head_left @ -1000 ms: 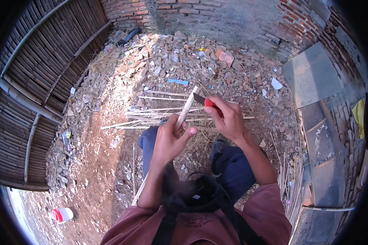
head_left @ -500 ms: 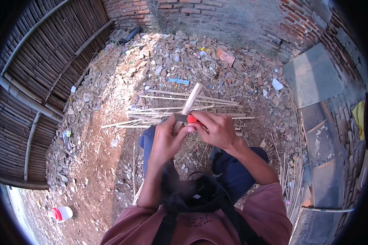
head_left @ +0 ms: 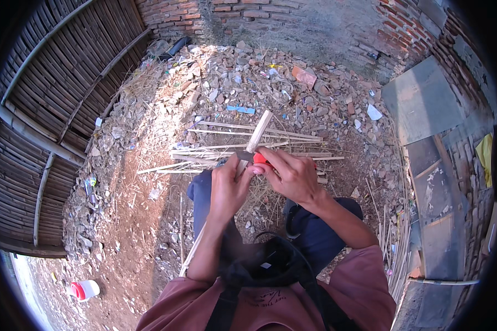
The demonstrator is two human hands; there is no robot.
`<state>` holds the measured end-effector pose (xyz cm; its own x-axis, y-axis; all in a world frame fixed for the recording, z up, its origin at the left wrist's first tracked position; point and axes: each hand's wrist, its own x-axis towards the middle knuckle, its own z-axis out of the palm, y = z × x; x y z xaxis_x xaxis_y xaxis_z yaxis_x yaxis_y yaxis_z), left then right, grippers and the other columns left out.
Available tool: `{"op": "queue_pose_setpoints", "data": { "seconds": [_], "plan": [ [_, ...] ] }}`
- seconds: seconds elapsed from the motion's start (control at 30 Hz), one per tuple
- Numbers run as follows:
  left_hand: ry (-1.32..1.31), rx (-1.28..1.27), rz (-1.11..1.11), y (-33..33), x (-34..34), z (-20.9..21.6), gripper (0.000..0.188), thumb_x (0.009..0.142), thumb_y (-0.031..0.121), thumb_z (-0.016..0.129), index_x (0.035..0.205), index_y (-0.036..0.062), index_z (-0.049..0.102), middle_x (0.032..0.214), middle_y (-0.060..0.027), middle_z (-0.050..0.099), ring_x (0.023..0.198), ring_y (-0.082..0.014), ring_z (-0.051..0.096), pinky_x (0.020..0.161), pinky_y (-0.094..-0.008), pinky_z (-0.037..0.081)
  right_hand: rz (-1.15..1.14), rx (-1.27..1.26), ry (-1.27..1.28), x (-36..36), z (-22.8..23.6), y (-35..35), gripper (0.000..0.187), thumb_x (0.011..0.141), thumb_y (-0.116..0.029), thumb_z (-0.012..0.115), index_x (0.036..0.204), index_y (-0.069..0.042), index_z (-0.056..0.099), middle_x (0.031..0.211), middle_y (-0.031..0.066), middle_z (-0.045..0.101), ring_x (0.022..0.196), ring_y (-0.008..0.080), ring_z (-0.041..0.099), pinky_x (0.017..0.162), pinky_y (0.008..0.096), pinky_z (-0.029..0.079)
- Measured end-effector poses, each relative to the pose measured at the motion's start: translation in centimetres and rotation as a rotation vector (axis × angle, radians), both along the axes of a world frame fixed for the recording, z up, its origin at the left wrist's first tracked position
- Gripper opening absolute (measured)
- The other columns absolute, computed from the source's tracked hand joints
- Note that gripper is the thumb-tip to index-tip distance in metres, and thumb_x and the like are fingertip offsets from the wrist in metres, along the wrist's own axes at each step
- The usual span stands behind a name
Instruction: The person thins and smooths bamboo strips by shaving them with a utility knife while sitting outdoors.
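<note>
While you sit over the rubble, your left hand (head_left: 228,187) is wrapped round a pale bamboo strip (head_left: 258,131), fingers pressed together on its near part. The strip runs up and away from you, tilted a little to the right, its far end standing clear above the ground. Its near end can't be traced past your forearm.

Your right hand (head_left: 292,175) sits just beside the left, touching it at the fingertips. Its fingers are closed on a knife with a red handle (head_left: 261,160) (only a bit of red shows between thumb and forefinger). The dark blade (head_left: 244,155) points left and meets the strip right above your left hand. How deep it bites, I can't tell.

Just beyond both hands lies a loose pile of thin bamboo slivers (head_left: 226,149), mostly running left to right across the ground, a few fanned out toward the far side. Your knees in dark blue trousers (head_left: 320,231) are below the hands, one each side.

Ground is dirt near left, broken brick and stone rubble (head_left: 232,83) far. A brick wall (head_left: 259,11) closes the far side. A bamboo-slat fence (head_left: 44,110) lines the left. Grey slabs (head_left: 425,105) lean at the right. A small white bottle with a red cap (head_left: 83,289) lies on the dirt near left, well apart from you.
</note>
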<state>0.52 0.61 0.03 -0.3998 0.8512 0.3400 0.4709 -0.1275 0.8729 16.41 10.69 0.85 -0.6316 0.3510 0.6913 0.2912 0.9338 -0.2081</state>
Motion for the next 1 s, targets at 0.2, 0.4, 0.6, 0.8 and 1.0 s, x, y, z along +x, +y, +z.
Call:
{"op": "queue_pose_setpoints", "data": {
  "seconds": [0.2, 0.4, 0.6, 0.8, 1.0],
  "plan": [
    [-0.030, 0.061, 0.019, -0.1, 0.4, 0.3, 0.024, 0.097, 0.024, 0.081, 0.097, 0.0011, 0.072, 0.059, -0.0067, 0.053, 0.053, -0.0092, 0.040, 0.051, -0.0309, 0.036, -0.020, -0.025, 0.028, -0.1, 0.8, -0.6, 0.037, 0.101, -0.033, 0.073, 0.127, -0.007, 0.070, 0.081, 0.0073, 0.074, 0.062, 0.0222, 0.072, 0.050, 0.0356, 0.055],
    [-0.061, 0.004, 0.120, -0.3, 0.9, 0.7, 0.029, 0.094, 0.026, 0.085, 0.094, -0.0007, 0.072, 0.056, -0.0040, 0.051, 0.053, -0.0074, 0.037, 0.049, -0.0293, 0.034, -0.043, -0.120, 0.140, -0.5, 1.0, -0.8, 0.037, 0.098, -0.027, 0.076, 0.130, -0.008, 0.070, 0.086, 0.0073, 0.076, 0.065, 0.0232, 0.074, 0.051, 0.0355, 0.055],
    [-0.162, 0.057, -0.019, -0.3, 0.3, 0.6, 0.030, 0.094, 0.021, 0.085, 0.108, -0.0010, 0.070, 0.069, -0.0026, 0.064, 0.068, -0.0010, 0.050, 0.058, -0.0255, 0.046, 0.053, -0.074, 0.075, -0.2, 0.6, 0.4, 0.039, 0.099, -0.031, 0.075, 0.132, -0.010, 0.071, 0.087, 0.0081, 0.075, 0.064, 0.0253, 0.073, 0.052, 0.0382, 0.055],
    [-0.186, -0.022, -0.140, -0.6, -0.4, 0.9, 0.027, 0.097, 0.015, 0.081, 0.114, -0.0015, 0.067, 0.080, -0.0069, 0.071, 0.076, -0.0046, 0.057, 0.067, -0.0287, 0.052, 0.068, -0.099, 0.024, -0.1, 0.6, 0.4, 0.035, 0.099, -0.031, 0.074, 0.128, -0.011, 0.071, 0.085, 0.0075, 0.074, 0.064, 0.0262, 0.073, 0.052, 0.0389, 0.055],
    [-0.038, -0.029, -0.119, -0.4, -0.5, 0.7, 0.024, 0.101, 0.016, 0.076, 0.117, -0.0012, 0.068, 0.073, 0.0004, 0.065, 0.068, -0.0034, 0.049, 0.060, -0.0259, 0.043, 0.038, -0.115, 0.012, -0.1, 0.5, 0.2, 0.035, 0.098, -0.031, 0.074, 0.127, -0.010, 0.071, 0.082, 0.0079, 0.073, 0.062, 0.0267, 0.072, 0.051, 0.0395, 0.055]
  ]
}}
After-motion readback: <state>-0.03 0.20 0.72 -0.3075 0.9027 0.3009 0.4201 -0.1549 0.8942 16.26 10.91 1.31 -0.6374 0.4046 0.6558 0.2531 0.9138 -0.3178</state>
